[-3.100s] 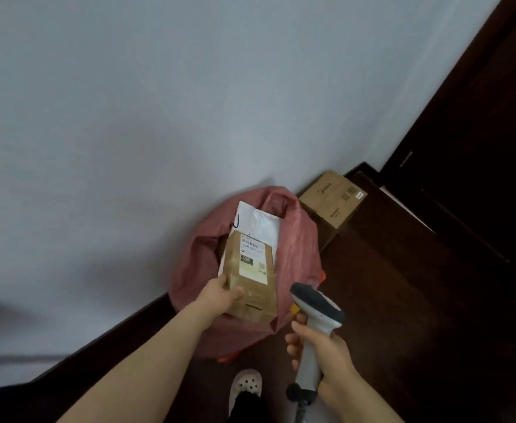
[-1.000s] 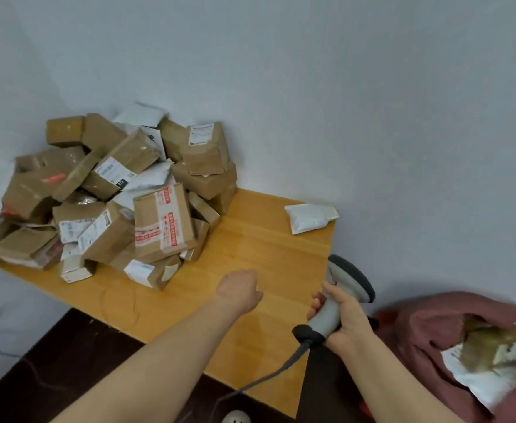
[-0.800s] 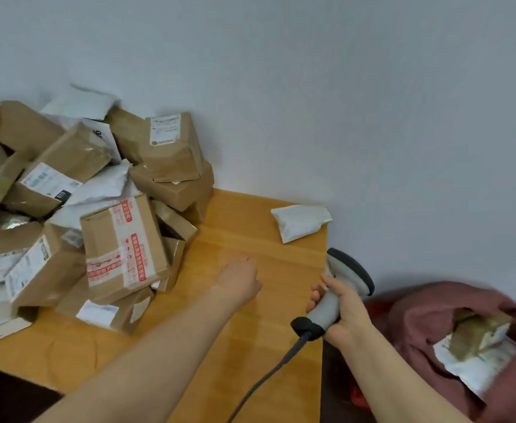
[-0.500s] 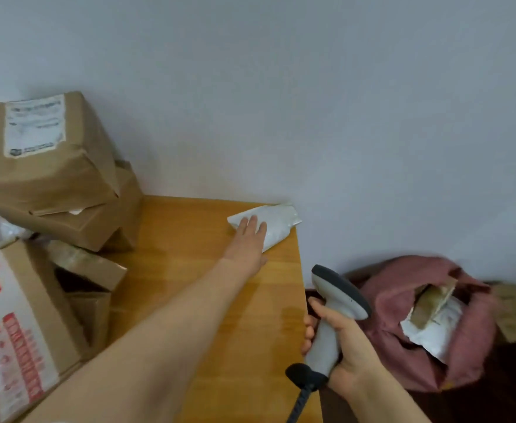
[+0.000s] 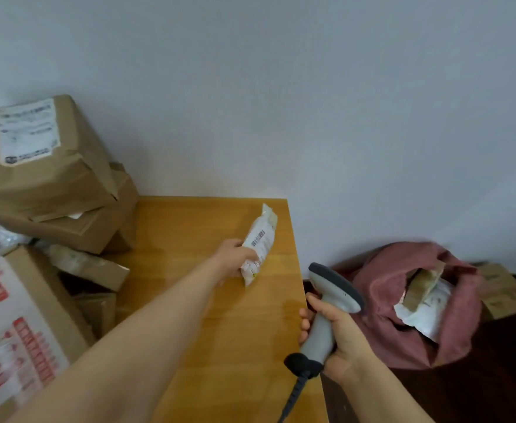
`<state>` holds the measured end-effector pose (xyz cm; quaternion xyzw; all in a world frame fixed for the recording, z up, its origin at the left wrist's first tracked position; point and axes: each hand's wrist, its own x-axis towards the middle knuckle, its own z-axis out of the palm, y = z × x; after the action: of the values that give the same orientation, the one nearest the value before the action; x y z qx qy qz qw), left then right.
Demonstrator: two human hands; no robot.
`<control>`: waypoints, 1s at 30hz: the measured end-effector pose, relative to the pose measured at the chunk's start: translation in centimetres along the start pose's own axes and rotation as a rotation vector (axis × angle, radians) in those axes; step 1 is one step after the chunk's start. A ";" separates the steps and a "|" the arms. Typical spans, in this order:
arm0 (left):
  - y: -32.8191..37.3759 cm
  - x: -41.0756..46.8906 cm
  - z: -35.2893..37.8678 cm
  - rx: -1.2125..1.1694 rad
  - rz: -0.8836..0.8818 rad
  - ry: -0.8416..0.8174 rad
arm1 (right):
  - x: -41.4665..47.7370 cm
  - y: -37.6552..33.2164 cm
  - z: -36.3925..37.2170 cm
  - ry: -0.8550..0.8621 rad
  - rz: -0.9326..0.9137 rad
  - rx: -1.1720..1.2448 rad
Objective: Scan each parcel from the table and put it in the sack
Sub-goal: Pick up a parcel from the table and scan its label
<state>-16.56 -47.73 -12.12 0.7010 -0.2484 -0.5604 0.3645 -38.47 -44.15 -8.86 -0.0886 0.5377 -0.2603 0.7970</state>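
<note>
left hand (image 5: pixel 235 257) is out over the far right part of the bench (image 5: pixel 235 346), fingers wrapped round the near half of a small white parcel (image 5: pixel 261 239). the parcel is tipped up on its edge, long axis running from near to far and leaning a touch right, far end pointing at the wall. its barcode label faces right, toward the scanner side. the near corner sits low at the wood; whether it touches, i can't tell.

right hand (image 5: pixel 339 334) is just off the bench's right edge, clenched round the grey handle of the scanner (image 5: pixel 330 306), head up, dark butt down, cable (image 5: pixel 293 395) dropping toward the near edge. scanner and parcel are apart, open wood between them.

over on the right, on the dark floor against the wall, the red sack (image 5: pixel 381 288) slumps with its mouth open. inside it a brown parcel (image 5: pixel 420 285) lies on top of a white mailer (image 5: pixel 427 315), both poking out of the opening. just right of the sack, a brown box (image 5: pixel 503 291) on the floor.

left side of the bench is stacked with cardboard boxes (image 5: pixel 43 178), one with a white label on top, and a red-printed box (image 5: pixel 15 325) at the near left.
</note>
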 end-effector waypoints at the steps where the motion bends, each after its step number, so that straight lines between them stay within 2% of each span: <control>1: -0.3 -1.7 -0.2 -0.215 -0.049 -0.080 | -0.4 -0.1 0.0 -0.012 -0.015 -0.014; 3: -1.2 -5.0 -0.4 -0.432 -0.066 -0.176 | -1.6 -0.4 -0.2 -0.029 -0.055 -0.045; 5: -1.9 -8.2 -0.4 -0.502 -0.038 -0.208 | -2.6 -0.7 -0.6 -0.036 -0.112 -0.083; 9: -2.5 -15.1 0.6 -0.429 0.032 -0.183 | -5.5 -1.3 -2.1 -0.102 -0.207 -0.125; 14: -3.1 -21.3 1.8 -0.263 0.071 -0.192 | -8.2 -0.9 -2.7 -0.215 -0.230 -0.135; 23: -5.3 -28.6 3.5 -0.411 0.124 -0.116 | -11.6 2.6 -3.1 -0.224 -0.196 -0.076; 27: -5.9 -29.7 3.7 -0.314 0.110 0.035 | -12.3 3.1 -2.8 -0.202 -0.276 -0.104; 30: -5.3 -30.1 1.5 -0.284 0.156 0.261 | -13.2 3.5 -2.9 -0.202 -0.402 -0.316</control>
<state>-25.77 -22.05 1.74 0.6878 -0.1710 -0.4643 0.5312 -43.71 -34.03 -0.82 -0.3423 0.4612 -0.3158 0.7552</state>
